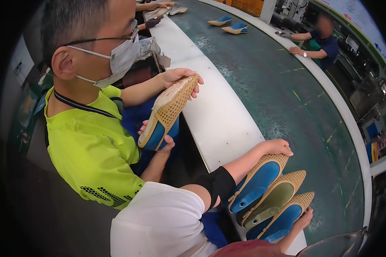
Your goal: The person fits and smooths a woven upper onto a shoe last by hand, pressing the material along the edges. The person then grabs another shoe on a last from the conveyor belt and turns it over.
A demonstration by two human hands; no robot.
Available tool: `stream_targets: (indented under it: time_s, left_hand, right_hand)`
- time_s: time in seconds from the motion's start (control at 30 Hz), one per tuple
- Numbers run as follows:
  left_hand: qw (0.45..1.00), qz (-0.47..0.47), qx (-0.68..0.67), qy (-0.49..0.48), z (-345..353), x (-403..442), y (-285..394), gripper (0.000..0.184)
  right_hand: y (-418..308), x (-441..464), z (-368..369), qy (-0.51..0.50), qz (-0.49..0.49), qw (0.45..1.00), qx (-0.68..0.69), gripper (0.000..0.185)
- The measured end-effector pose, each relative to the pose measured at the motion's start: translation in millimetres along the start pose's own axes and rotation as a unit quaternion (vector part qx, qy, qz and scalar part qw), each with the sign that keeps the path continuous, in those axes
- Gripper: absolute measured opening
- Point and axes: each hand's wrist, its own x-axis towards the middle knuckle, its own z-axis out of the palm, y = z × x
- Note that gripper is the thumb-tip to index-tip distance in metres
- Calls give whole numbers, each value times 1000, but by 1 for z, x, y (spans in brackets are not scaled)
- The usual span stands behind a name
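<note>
Three beige woven slingback shoes stand side by side in front of me, toes pointing away. The left shoe (261, 182) has a blue last inside, the middle shoe (276, 199) an olive green one, the right shoe (287, 216) a blue one. My left hand (278, 147) curls over the toe of the left shoe, its fingertips partly hidden. At the outer side of the right shoe, my right hand (303, 219) grips near the toe. The three shoes are held together between my hands, over the white ledge and the belt's edge.
On my left, a person in a yellow shirt (90, 145) holds a similar shoe (169, 109), its pale underside showing. A white ledge (221, 109) borders the green conveyor belt (283, 90). Two shoes (233, 28) lie farther up it. Across stands another person (326, 45).
</note>
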Motion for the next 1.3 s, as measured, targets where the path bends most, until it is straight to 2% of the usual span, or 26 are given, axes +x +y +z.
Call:
stream_targets:
  time_s: [0.13,0.43,0.67,0.77,0.93,1.2,1.3]
  left_hand:
    - [1000,8,1,-6,-1,-1,0,39]
    - [1000,9,0,3,0,3,-6,39]
    - [1000,11,-9,-10,-1,1,-2,39]
    - [1000,9,-14,-5,0,0,-2,38]
    - [999,2,-35,-5,0,3,-5,39]
    - [1000,7,-29,-4,-1,4,-6,38]
    - [1000,5,-16,-7,-2,3,-3,32]
  right_hand:
    - [7,1,-1,-1,-45,999,-24,45]
    - [13,3,-2,11,-79,994,-70,43]
    - [-1,-2,1,-11,-46,994,-96,43]
    - [2,-2,2,1,-62,994,-91,43]
    - [10,2,-7,-41,-92,989,-112,40]
    - [5,-1,2,6,-85,993,-83,40]
    - [7,0,2,12,-81,993,-86,40]
